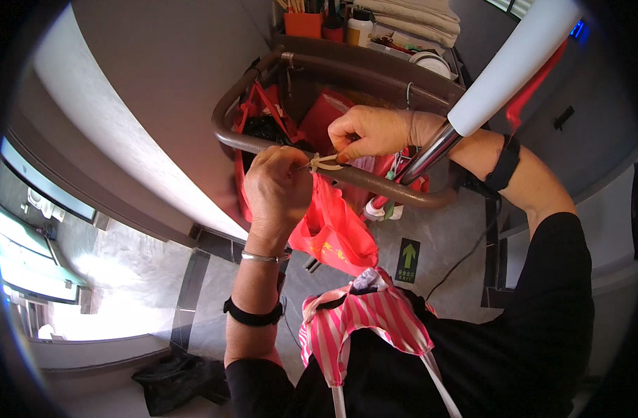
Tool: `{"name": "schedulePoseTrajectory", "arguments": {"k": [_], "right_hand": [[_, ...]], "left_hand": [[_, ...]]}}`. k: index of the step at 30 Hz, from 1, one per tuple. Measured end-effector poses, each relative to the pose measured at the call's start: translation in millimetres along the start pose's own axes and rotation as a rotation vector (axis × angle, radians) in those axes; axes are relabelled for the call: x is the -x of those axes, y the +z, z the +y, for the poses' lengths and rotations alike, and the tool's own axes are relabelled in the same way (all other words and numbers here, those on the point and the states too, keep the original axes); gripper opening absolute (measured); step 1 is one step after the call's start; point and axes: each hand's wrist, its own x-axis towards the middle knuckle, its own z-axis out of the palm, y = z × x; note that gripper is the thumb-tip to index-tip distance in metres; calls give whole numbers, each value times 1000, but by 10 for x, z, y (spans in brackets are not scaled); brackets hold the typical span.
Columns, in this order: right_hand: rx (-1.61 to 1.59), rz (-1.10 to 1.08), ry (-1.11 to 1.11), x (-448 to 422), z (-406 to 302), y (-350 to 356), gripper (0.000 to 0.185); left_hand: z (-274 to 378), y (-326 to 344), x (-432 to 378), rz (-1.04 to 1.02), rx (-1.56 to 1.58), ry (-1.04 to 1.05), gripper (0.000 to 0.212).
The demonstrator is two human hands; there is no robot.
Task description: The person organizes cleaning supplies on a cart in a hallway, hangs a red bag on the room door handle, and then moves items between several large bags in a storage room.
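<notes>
A beige cord (323, 162) is looped and knotted on the brown metal rail (397, 191) of a cart. My left hand (280, 180) pinches the cord at the left side of the knot, its fingertips partly hidden behind the hand. From the right, my right hand (365, 133) grips the cord's loop between thumb and fingers. A red fabric bag (334, 230) with yellow writing hangs from the rail just below the knot. Against my body is a pink-and-white striped apron or bag (371, 318) with white straps.
Red bags (269, 112) and a black plastic bag lie inside the cart frame. Folded towels (418, 21), an orange holder (303, 25) and a white bottle (359, 28) stand on its top. A thick white pole (512, 68) slants above my right forearm. An exit sign (409, 259) marks the floor.
</notes>
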Motion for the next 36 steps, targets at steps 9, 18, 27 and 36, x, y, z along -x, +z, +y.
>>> {"name": "schedulePoseTrajectory", "arguments": {"k": [9,18,27,36], "right_hand": [[-260,-53,265,155,127,65,27],[-180,25,130,208,257,92,27],[-323,236,38,648,290,-355,21],[51,835,301,1817,1877,-1525,17]], "left_hand": [[61,45,-129,-144,-189,227,17],[102,189,-201,-212,-204,232,11],[109,-154,21,-52,-330,-43,7],[416,273,56,38,-514,-67,13]]}}
